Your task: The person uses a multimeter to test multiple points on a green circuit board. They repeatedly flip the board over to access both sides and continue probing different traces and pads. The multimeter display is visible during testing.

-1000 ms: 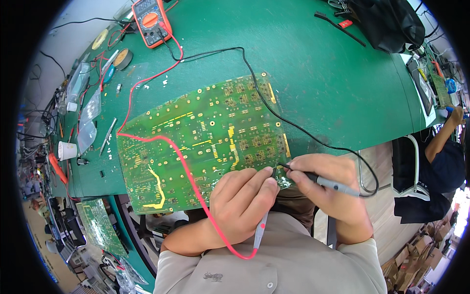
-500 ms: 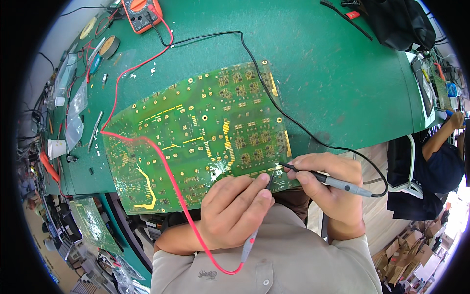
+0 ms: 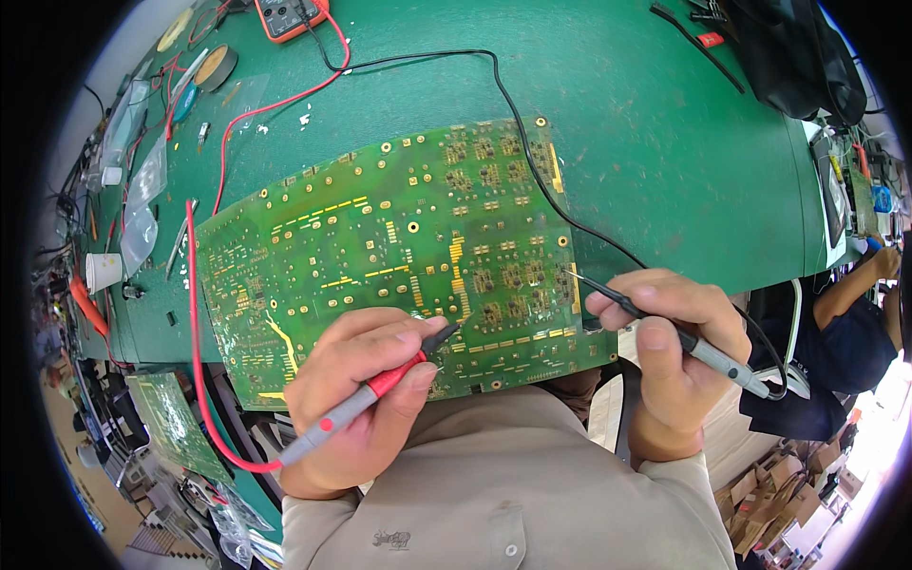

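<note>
A large green circuit board [image 3: 361,228] with gold contacts lies in front of me, its near edge by my body. My left hand [image 3: 361,389] is closed around a red test probe [image 3: 385,380]; its dark tip end is over the board's lower middle. In my right hand [image 3: 674,332] a black test probe [image 3: 655,318] is pinched, its thin metal tip at the small parts near the board's right edge. Whether either tip touches the board I cannot tell. Both leads run up to an orange-rimmed multimeter [image 3: 290,17], partly cut off at the top.
On the green table [image 3: 665,152] lie a round tin [image 3: 217,68], plastic bags [image 3: 142,233] and a white cup [image 3: 103,272] at left. A black bag [image 3: 803,57] stands far right. Another board [image 3: 176,427] sits lower left. A co-worker's arm [image 3: 845,290] shows at right.
The probes have moved apart: the red one left along the board, the black one up and right. My left hand has turned, and the red lead has swung left. The view has shifted slightly.
</note>
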